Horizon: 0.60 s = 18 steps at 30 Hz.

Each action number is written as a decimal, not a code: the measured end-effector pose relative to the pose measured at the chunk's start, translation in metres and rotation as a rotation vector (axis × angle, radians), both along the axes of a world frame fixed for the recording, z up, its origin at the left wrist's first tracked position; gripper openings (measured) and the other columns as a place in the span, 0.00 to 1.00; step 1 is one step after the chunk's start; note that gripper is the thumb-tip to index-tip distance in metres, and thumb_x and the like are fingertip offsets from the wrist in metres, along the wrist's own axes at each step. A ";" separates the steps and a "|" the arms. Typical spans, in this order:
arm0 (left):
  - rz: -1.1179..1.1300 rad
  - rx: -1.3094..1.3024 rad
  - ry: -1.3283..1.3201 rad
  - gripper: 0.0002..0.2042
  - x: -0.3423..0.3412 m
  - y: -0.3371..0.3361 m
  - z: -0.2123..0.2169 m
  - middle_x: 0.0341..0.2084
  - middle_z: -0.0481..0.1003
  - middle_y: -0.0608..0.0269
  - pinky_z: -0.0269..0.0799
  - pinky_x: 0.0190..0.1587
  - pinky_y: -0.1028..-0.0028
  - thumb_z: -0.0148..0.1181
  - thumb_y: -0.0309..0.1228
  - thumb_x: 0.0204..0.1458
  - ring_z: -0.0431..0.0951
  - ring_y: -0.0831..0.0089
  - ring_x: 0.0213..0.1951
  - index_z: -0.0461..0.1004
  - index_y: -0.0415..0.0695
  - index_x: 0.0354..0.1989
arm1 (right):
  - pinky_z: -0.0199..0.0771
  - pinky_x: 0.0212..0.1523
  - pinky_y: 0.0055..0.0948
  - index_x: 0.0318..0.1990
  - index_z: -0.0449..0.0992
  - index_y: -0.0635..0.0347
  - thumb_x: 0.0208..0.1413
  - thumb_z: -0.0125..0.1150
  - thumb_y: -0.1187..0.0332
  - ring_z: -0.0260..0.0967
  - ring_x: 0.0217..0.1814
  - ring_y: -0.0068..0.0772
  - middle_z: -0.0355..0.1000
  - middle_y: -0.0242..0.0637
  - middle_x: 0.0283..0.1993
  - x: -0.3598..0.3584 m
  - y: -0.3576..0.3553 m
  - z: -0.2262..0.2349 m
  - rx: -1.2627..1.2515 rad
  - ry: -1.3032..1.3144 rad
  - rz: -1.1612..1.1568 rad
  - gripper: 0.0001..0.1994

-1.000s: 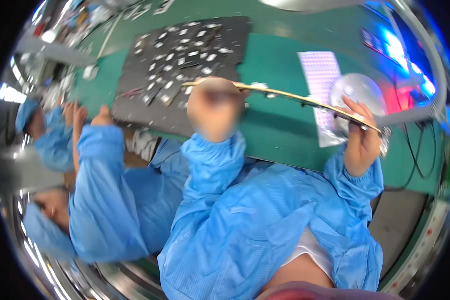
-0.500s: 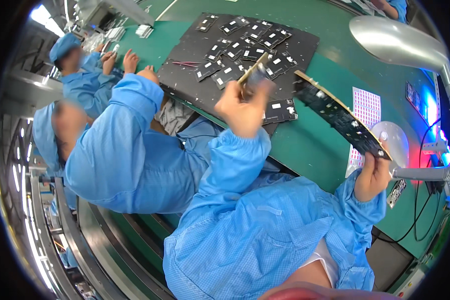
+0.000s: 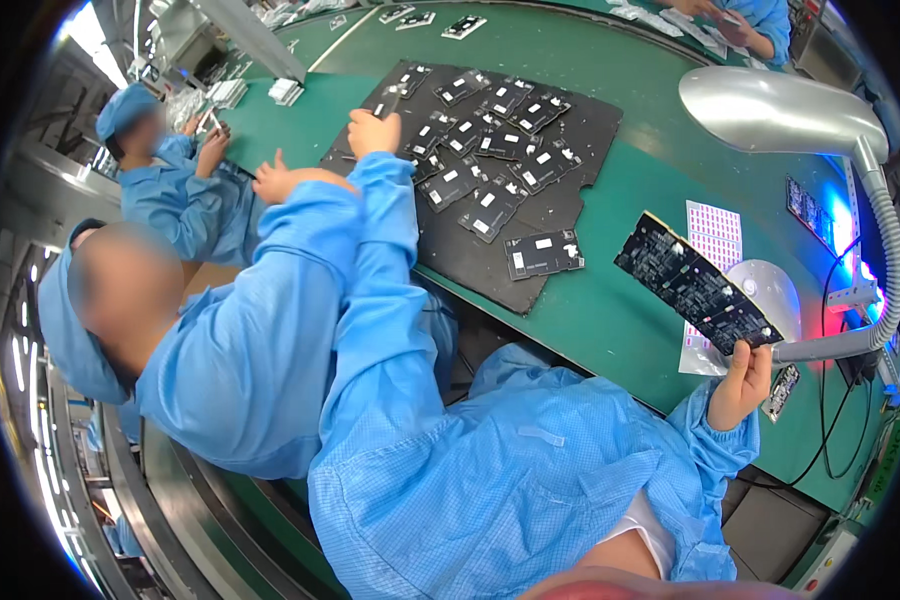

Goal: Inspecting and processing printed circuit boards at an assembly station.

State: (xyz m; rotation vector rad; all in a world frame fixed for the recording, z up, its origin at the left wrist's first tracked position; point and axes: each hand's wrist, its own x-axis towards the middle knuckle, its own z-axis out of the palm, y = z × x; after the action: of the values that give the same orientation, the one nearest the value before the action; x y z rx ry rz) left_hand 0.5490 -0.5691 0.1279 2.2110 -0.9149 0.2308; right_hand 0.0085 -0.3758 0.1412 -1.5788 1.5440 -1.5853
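Observation:
My left hand (image 3: 375, 132) reaches over the far left part of a black mat (image 3: 530, 293), its fingers closed on a small dark board (image 3: 387, 101) that stands up from the fingertips. Several black boards (image 3: 543, 254) with white labels lie spread over that mat. At the right, my right hand (image 3: 739, 386) pinches the lower corner of a large black circuit board (image 3: 698, 285) dotted with small parts. That board is held tilted above the green table (image 3: 610, 330), apart from the mat.
Beside the large board are a sheet of red-marked labels (image 3: 713, 232) and a clear round disc (image 3: 770, 290). A silver lamp (image 3: 780, 105) with a bendable neck overhangs the right. A co-worker's hand (image 3: 282, 181) and arm are close beside my left forearm. Cables (image 3: 830, 400) hang at far right.
My left hand has swung from the near side of the mat to its far left with the small board. The large board in my right hand has turned its face more into view.

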 end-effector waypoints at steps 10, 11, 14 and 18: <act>-0.352 1.236 -0.824 0.40 -0.045 0.018 0.129 0.59 0.56 0.57 0.53 0.60 0.68 0.63 0.42 0.31 0.56 0.63 0.60 0.56 0.48 0.59 | 0.57 0.35 0.15 0.36 0.68 0.66 0.58 0.47 0.70 0.57 0.32 0.16 0.66 0.28 0.31 -0.012 0.012 0.005 -0.025 -0.016 -0.051 0.07; -0.420 1.175 -0.829 0.42 -0.028 0.009 0.120 0.58 0.57 0.57 0.53 0.60 0.68 0.64 0.42 0.28 0.57 0.62 0.59 0.57 0.47 0.59 | 0.57 0.35 0.15 0.36 0.68 0.66 0.58 0.47 0.70 0.57 0.32 0.16 0.66 0.28 0.31 -0.014 0.011 0.000 -0.026 -0.028 -0.035 0.07; -0.600 0.990 -0.790 0.46 -0.018 -0.075 0.073 0.56 0.60 0.55 0.55 0.59 0.69 0.68 0.44 0.20 0.59 0.59 0.58 0.58 0.45 0.57 | 0.53 0.31 0.16 0.32 0.67 0.66 0.58 0.47 0.70 0.53 0.30 0.15 0.62 0.26 0.27 -0.008 0.005 -0.006 -0.047 -0.019 -0.056 0.07; -0.692 0.844 -0.608 0.54 0.024 -0.140 0.021 0.55 0.61 0.54 0.56 0.58 0.70 0.73 0.46 0.08 0.59 0.57 0.57 0.59 0.43 0.56 | 0.53 0.32 0.16 0.32 0.67 0.66 0.58 0.47 0.69 0.53 0.31 0.16 0.61 0.27 0.29 -0.006 0.000 -0.002 -0.014 -0.026 0.046 0.08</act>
State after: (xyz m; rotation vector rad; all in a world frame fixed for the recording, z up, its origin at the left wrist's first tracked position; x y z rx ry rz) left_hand 0.5730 -0.7094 0.1492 2.3747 -2.3959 0.2031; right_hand 0.0027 -0.3758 0.1389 -1.5830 1.4755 -1.5893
